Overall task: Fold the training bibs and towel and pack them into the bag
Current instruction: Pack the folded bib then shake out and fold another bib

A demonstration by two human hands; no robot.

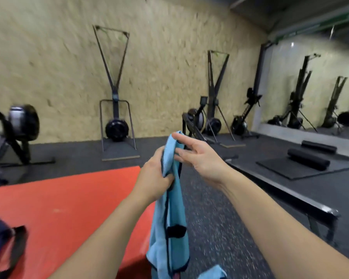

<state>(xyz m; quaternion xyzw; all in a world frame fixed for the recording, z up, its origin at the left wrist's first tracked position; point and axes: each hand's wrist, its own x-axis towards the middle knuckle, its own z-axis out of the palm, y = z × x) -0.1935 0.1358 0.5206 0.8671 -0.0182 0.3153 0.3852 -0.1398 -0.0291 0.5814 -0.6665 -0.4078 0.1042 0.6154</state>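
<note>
Currently my left hand (157, 174) grips the blue bib (169, 218), which hangs below; my right hand (197, 156) is open, fingertips touching it. Folding looks unstarted; next, find both shoulders.

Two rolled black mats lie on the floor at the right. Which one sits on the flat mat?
The nearer, larger roll lies on the flat black mat. The smaller roll behind it lies beyond that mat's edge, nearer the mirror wall.

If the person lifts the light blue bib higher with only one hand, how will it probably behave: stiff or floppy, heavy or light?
Probably floppy: the blue bib hangs straight down in loose folds from the left hand, which grips its top. It seems light, since one hand carries it while the right hand has open fingers at its top edge. It may swing and unfold.
</note>
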